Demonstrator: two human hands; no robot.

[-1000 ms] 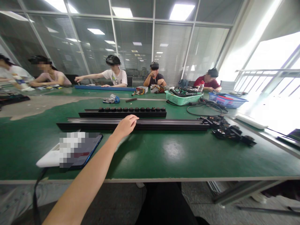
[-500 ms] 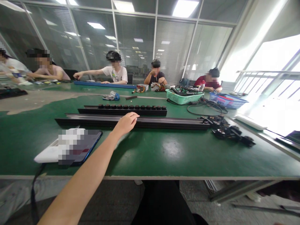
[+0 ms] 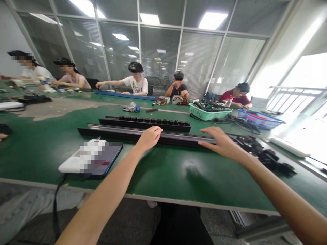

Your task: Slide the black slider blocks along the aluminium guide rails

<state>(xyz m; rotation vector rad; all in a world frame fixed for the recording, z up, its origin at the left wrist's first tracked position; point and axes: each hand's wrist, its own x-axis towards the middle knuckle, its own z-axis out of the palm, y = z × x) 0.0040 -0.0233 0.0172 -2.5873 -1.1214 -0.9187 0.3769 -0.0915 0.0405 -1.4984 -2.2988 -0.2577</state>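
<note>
Long black rail (image 3: 122, 134) lies on table (image 3: 163, 177), left hand (image 3: 150, 137) at its middle: fingers drawn together, whether clamped cannot tell. Right hand (image 3: 221, 143) near rail's right end, fingers apart. If left fingers merely rest, push may slide rail; low right wrist could catch loose black parts (image 3: 268, 158). Behind, shorter rail (image 3: 143, 125) holds row of black modules; green basket (image 3: 208, 116), tangled cables (image 3: 204, 106); blue basket (image 3: 263, 125), something red.

Black rail (image 3: 122, 132), green tabletop (image 3: 158, 177), mint-green basket (image 3: 208, 114)
</note>
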